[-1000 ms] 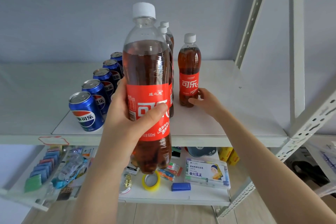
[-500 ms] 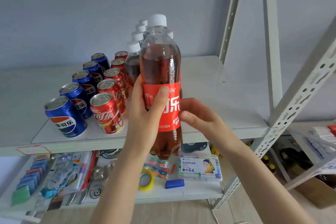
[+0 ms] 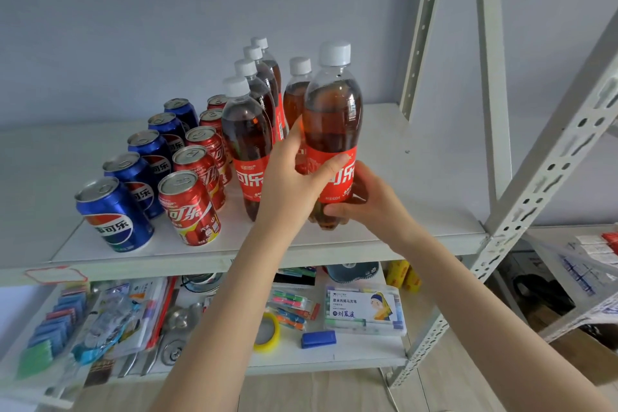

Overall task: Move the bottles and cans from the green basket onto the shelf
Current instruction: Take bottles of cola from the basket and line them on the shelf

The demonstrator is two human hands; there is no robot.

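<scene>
Fingers (image 3: 295,143) of the left hand (image 3: 287,187) and right hand (image 3: 374,207) clamp the cola bottle (image 3: 332,117), now set on the shelf (image 3: 424,184).

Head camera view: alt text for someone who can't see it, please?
A person's left hand grips a cola bottle by its red label while the right hand holds its base, at a white shelf. Beside it stand rows of blue cans, red cans and other cola bottles.

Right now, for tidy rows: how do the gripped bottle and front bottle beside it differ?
Left hand and right hand hold the gripped bottle; the front bottle stands unheld. One bottle is behind the gripped bottle, three bottles behind the front bottle. Both: white caps, red labels.
</scene>
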